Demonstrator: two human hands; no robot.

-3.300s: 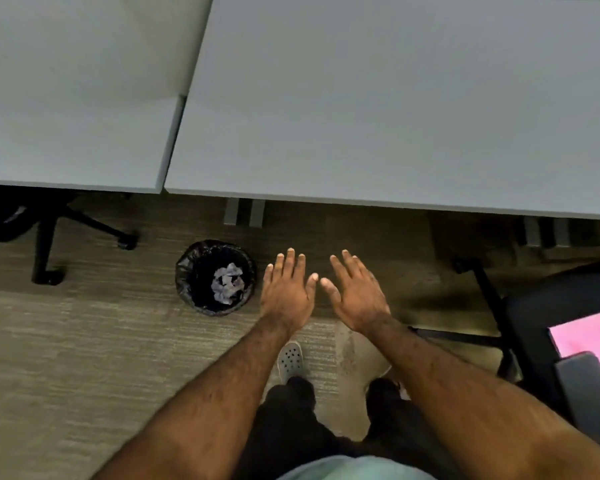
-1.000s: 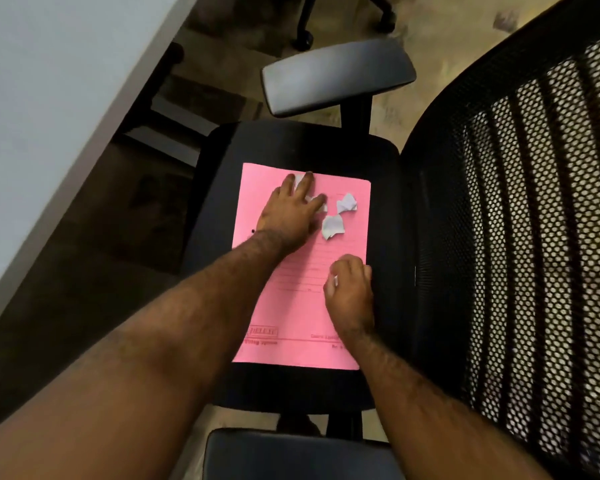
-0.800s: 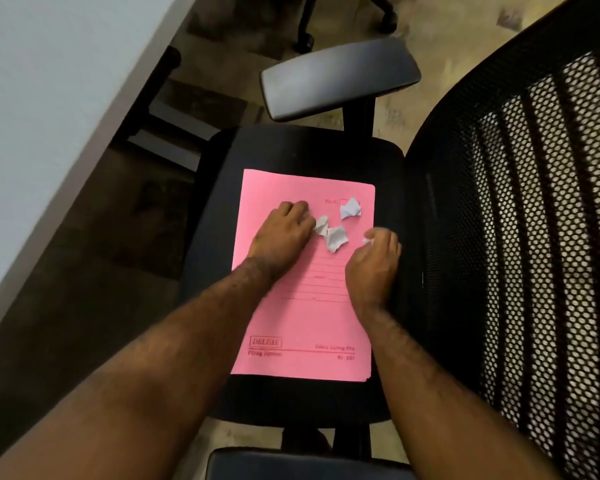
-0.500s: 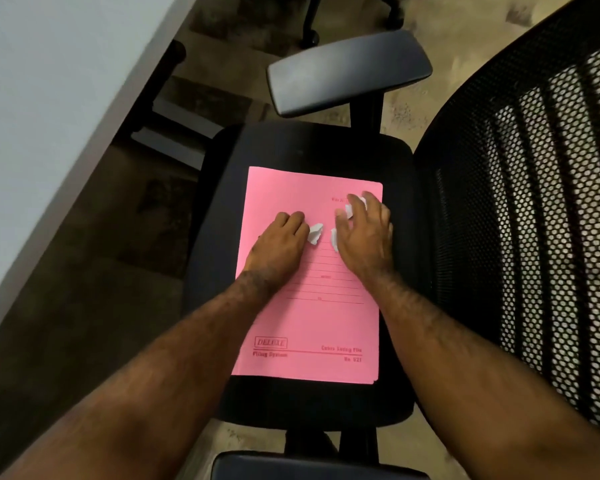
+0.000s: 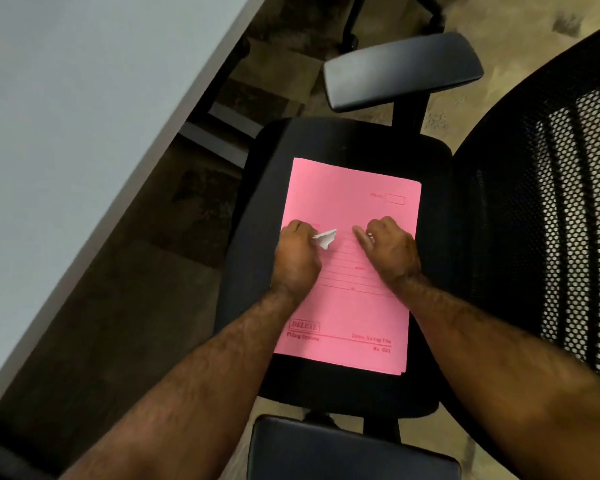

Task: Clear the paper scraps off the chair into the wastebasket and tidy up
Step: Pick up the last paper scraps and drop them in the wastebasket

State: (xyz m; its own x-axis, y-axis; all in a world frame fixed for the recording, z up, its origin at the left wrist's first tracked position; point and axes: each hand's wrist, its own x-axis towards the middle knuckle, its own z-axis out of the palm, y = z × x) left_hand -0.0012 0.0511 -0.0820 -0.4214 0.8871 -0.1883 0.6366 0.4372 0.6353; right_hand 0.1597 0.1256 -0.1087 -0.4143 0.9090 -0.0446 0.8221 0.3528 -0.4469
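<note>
A pink file folder (image 5: 354, 306) lies on the black seat (image 5: 354, 143) of an office chair. My left hand (image 5: 297, 258) rests on the folder's left side, fingers curled around a crumpled white paper scrap (image 5: 325, 238) that sticks out to the right. My right hand (image 5: 390, 251) is fisted on the folder's right side, with a sliver of white paper (image 5: 370, 237) showing between its fingers. No loose scraps are visible on the folder. The wastebasket is out of view.
The chair's mesh backrest (image 5: 551, 209) stands at the right, one armrest (image 5: 402, 69) at the far side and another (image 5: 354, 452) close to me. A grey desk (image 5: 77, 116) fills the left. Carpet shows between desk and chair.
Both hands have closed over the scraps and drawn back toward me. The scraps that lay loose on the folder are now inside my fists.
</note>
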